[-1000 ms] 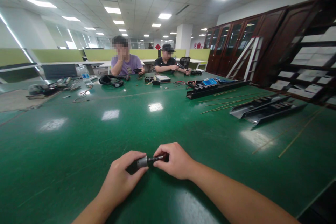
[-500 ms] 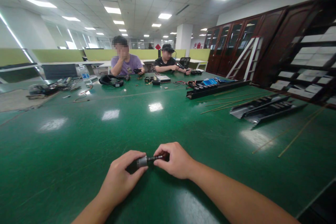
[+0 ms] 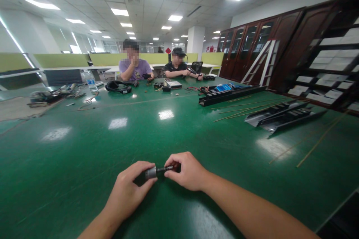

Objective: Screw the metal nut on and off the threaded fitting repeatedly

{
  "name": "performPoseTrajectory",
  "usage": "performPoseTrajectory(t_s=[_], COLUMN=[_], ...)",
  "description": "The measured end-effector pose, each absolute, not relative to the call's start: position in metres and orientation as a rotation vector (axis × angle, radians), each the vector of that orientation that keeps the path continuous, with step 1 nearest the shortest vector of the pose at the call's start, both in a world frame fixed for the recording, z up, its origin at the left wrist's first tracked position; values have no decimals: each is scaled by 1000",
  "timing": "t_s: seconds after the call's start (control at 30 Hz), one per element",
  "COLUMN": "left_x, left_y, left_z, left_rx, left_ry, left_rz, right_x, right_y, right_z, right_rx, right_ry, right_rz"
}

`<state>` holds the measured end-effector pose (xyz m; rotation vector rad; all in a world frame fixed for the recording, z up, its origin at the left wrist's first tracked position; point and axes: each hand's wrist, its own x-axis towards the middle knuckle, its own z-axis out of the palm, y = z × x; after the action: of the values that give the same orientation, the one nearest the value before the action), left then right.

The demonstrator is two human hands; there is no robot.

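Low over the green table (image 3: 92, 138), a small silver cylinder (image 3: 150, 173) that looks like a motor lies between the fingers and thumb of my left hand (image 3: 130, 185). A thin dark shaft (image 3: 160, 169) extends from it to the right, with a bright metal tip. My right hand (image 3: 186, 171) is closed around the far end of that shaft, thumb and forefinger pinched. Something reddish-brown shows dimly inside the right hand's curl; I cannot make out what it is. The cylinder's left end is partly hidden by my left fingers.
Black metal channels (image 3: 291, 117) and thin rods (image 3: 238, 114) lie at the right. Farther back are a black headset (image 3: 119, 86), a water bottle (image 3: 91, 82) and small boxes (image 3: 172, 83). Two people (image 3: 134, 63) sit across the table. A ladder (image 3: 265, 63) leans by the cabinets.
My hands and the cylinder stay almost still, with only a slight shift of the whole view. Across the table, the head of the person in purple has turned a little.
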<state>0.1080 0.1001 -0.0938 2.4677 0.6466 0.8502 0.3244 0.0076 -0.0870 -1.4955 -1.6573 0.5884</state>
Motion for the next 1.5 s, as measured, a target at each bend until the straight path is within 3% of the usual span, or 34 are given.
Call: performPoseTrajectory(t_s=[1.5], left_x=[107], left_y=[100], left_z=[-87], left_rx=[2400], left_ry=[716], left_rz=[856], right_x=[331], right_y=[16], right_z=[-97], right_rx=[-1414], right_ry=[-1551], right_rz=[697])
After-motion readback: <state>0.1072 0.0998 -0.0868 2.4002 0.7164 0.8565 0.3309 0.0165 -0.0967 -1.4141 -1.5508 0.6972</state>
